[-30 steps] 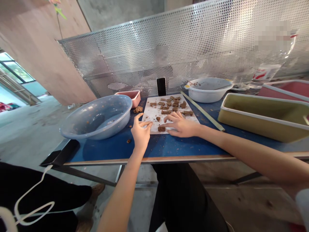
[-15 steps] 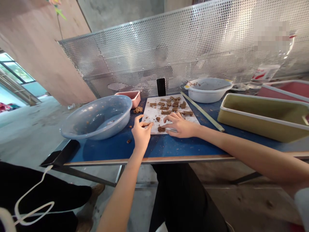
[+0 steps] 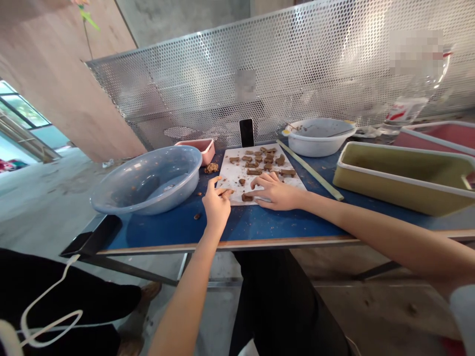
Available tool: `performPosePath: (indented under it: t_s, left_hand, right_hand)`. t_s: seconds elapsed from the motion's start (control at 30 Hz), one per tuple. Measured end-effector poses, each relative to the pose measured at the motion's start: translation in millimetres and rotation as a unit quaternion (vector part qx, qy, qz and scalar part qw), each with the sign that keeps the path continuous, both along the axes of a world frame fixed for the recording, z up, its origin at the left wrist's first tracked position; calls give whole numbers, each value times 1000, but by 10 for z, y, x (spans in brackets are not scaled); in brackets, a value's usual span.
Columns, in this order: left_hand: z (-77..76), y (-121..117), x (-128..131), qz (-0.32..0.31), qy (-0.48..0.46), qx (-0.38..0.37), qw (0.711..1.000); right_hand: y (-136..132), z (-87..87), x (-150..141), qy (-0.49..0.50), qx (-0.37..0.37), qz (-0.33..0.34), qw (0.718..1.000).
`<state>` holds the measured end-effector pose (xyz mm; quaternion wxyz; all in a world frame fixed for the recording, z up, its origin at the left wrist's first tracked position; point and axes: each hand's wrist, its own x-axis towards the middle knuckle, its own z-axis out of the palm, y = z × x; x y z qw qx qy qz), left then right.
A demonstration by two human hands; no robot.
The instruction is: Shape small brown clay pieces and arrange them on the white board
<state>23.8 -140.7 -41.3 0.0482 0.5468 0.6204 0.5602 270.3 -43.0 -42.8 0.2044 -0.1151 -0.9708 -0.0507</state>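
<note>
A white board on the table bears several brown clay-like pieces, some shaped like small bones. My right hand reaches over its front half with fingers apart. One fingertip touches a small brown lump near the board's front edge. At the board's left front corner is my left hand, its index finger raised and curved away from the thumb. I make out nothing held there, though its inner fingers are partly hidden. A crumbly brown clump lies left of the board.
A large blue basin stands at left, a small pink tray behind it. At right are a pale strip, a white basin and a green trough. A phone leans against the perforated metal panel.
The view has shifted very slightly. My left fingers have moved a little by the board's corner; my right hand stays at the same lump.
</note>
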Motion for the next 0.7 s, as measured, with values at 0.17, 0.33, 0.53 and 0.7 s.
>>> performPosePath:
  t_s: [0.17,0.33,0.53,0.7]
  left_hand:
    - [11,-5,-16,-17,30,-4,999]
    - [-18,22,-29,-11,39,12,999]
    - [-52,43,-24,-1,28,14,1000]
    - [-55,32,-27,-17,49,-7,999]
  right_hand:
    - [6,0,3,7,15,3,1000]
    - [7,15,7,10,26,7,1000]
    - [1,32,15,7,17,4,1000]
    - [2,36,14,0,-2,1,1000]
